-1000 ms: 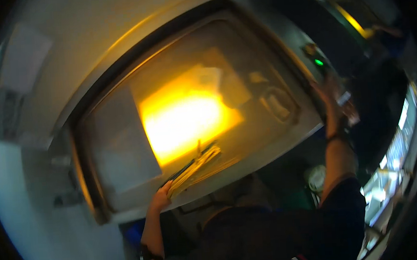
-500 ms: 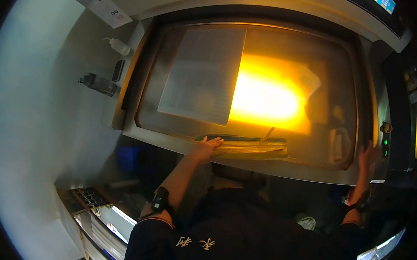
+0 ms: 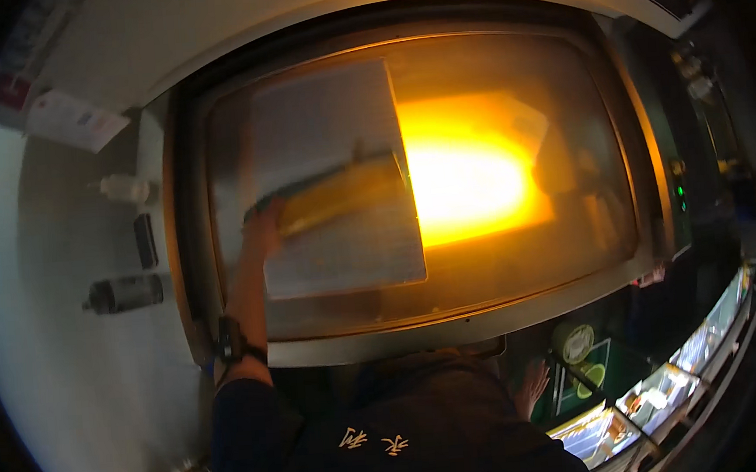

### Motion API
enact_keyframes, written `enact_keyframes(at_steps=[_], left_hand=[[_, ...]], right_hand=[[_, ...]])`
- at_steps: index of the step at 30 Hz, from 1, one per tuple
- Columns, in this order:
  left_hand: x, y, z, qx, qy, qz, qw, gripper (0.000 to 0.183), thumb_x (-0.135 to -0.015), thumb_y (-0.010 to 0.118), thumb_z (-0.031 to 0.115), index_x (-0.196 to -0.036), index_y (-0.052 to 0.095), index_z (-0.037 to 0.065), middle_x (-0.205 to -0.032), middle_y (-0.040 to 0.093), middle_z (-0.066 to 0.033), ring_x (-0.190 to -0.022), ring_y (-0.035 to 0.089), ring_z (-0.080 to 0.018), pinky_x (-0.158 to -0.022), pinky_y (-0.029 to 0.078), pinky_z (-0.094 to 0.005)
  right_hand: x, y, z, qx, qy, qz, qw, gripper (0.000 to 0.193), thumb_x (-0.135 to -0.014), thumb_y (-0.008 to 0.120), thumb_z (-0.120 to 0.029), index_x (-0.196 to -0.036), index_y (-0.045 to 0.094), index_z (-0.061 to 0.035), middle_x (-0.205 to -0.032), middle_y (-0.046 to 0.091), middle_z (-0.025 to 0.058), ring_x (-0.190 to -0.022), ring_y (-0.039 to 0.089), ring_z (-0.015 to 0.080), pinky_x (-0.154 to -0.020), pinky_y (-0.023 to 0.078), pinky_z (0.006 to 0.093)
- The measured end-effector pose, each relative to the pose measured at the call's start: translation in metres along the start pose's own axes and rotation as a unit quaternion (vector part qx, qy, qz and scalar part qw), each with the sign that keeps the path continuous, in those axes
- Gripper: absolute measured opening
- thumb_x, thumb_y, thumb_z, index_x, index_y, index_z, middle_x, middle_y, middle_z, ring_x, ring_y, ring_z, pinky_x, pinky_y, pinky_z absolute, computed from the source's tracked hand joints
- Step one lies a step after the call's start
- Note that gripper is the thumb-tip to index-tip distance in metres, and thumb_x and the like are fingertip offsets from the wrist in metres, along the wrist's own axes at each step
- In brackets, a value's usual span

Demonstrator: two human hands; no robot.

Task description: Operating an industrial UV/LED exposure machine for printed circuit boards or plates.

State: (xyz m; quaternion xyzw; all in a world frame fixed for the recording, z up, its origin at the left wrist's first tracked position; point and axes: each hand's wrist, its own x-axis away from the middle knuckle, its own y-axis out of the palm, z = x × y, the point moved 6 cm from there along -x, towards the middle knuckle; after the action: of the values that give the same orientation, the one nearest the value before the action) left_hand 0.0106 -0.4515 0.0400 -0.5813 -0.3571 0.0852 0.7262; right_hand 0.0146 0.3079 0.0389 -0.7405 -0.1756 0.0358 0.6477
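Left hand (image 3: 265,229): fingers clamped on blurred yellow bundle (image 3: 340,195), left end | long axis rightward, slightly away, above pale sheet (image 3: 345,260) | right hand (image 3: 533,386) well apart, unladen

A head-worn fisheye looks down past the torso (image 3: 443,407) onto the whole framed tabletop (image 3: 486,281).

The left hand (image 3: 263,228) grips a blurred yellow bundle (image 3: 340,196) over a grey sheet (image 3: 345,260), the right hand (image 3: 532,388) unclenched.
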Motion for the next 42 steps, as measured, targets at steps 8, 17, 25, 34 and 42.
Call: enact_keyframes(at_steps=[8, 17, 25, 34, 42], left_hand=[[-0.193, -0.097, 0.126, 0.087, -0.120, 0.031, 0.989, 0.073, -0.083, 0.064, 0.018, -0.147, 0.029, 0.021, -0.146, 0.043, -0.0110, -0.132, 0.043, -0.0377, -0.097, 0.032, -0.0742], [-0.148, -0.064, 0.188, 0.044, 0.025, -0.006, 0.999, 0.072, -0.085, 0.062, 0.020, -0.148, 0.028, 0.021, -0.154, 0.031, -0.0028, -0.133, 0.039, -0.0392, -0.093, 0.038, -0.0751], [0.101, 0.051, 0.166, 0.133, 0.204, -0.240, 0.940, 0.064, -0.084, 0.058, 0.014, -0.145, 0.039, 0.020, -0.148, 0.041, -0.0091, -0.132, 0.045, -0.0302, -0.109, 0.037, -0.0487], [0.203, 0.068, 0.203, -0.037, 0.028, -0.054, 0.997, 0.074, -0.087, 0.061, 0.014, -0.150, 0.026, 0.034, -0.157, 0.027, 0.0084, -0.140, 0.032, -0.0380, -0.102, 0.028, -0.0738], [0.314, 0.143, 0.316, 0.151, 0.003, 0.037, 0.988, 0.066, -0.084, 0.065, 0.029, -0.145, 0.039, 0.020, -0.151, 0.037, -0.0055, -0.136, 0.038, -0.0327, -0.101, 0.035, -0.0645]], right_hand=[[-0.024, -0.040, -0.049, -0.108, 0.133, 0.091, 0.981, 0.069, -0.088, 0.057, -0.034, -0.147, 0.032, -0.0070, -0.155, 0.025, 0.0203, -0.143, 0.021, 0.0427, -0.113, 0.020, 0.0577], [-0.149, -0.096, -0.206, -0.117, -0.099, -0.042, 0.987, 0.071, -0.083, 0.063, -0.028, -0.146, 0.033, -0.0129, -0.155, 0.019, 0.0213, -0.144, 0.017, 0.0437, -0.114, 0.017, 0.0578], [-0.228, -0.124, -0.218, -0.056, -0.315, -0.039, 0.947, 0.072, -0.082, 0.067, -0.030, -0.146, 0.035, -0.0178, -0.156, 0.023, 0.0155, -0.144, 0.022, 0.0370, -0.114, 0.019, 0.0579], [-0.245, -0.072, -0.212, 0.006, -0.429, -0.077, 0.900, 0.062, -0.083, 0.062, -0.017, -0.141, 0.044, -0.0227, -0.144, 0.048, 0.0019, -0.133, 0.045, 0.0300, -0.096, 0.048, 0.0465], [-0.259, -0.064, -0.112, -0.033, -0.514, 0.065, 0.855, 0.031, -0.083, 0.060, -0.016, -0.113, 0.066, -0.0185, -0.126, 0.062, 0.0073, -0.119, 0.058, 0.0304, -0.095, 0.050, 0.0435]])
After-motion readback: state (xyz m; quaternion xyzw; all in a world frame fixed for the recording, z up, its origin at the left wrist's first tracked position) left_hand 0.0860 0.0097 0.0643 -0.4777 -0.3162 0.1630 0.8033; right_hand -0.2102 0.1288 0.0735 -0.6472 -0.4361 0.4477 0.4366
